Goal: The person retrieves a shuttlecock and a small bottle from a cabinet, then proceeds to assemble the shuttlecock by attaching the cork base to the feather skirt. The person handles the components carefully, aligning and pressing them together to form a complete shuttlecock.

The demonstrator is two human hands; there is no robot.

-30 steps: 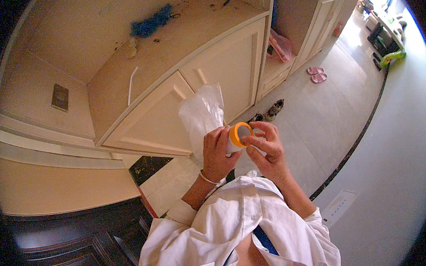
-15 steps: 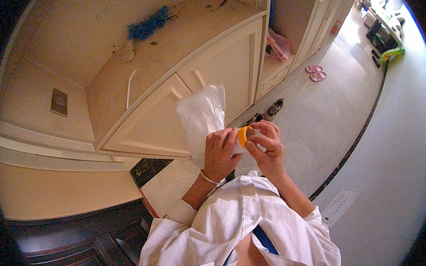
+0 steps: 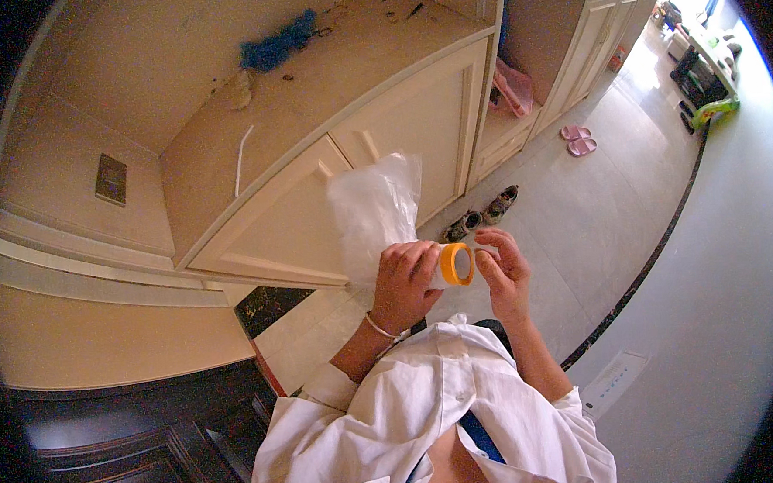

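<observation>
My left hand (image 3: pixel 403 280) wraps round the white body of a roll of plastic masking film with an orange tape ring (image 3: pixel 458 265) at its right end. Clear film (image 3: pixel 375 198) fans out beyond that hand, up and to the left, in front of the cabinet. Just right of the ring, apart from it, is my right hand (image 3: pixel 506 273). Its fingers are curled, with the thumb tip close against a fingertip; anything pinched there is too small to make out.
A cream cabinet (image 3: pixel 398 136) runs along the left, with a blue crumpled bundle (image 3: pixel 278 42) and a white strip (image 3: pixel 244 160) on its top. Patterned shoes (image 3: pixel 481 214) and pink slippers (image 3: pixel 579 140) lie on the tiled floor. A pale wall (image 3: pixel 705 312) borders the right side.
My right hand has drawn off the orange ring to the right, so its round open end now shows. My left hand still holds the roll, moved slightly right and down.
</observation>
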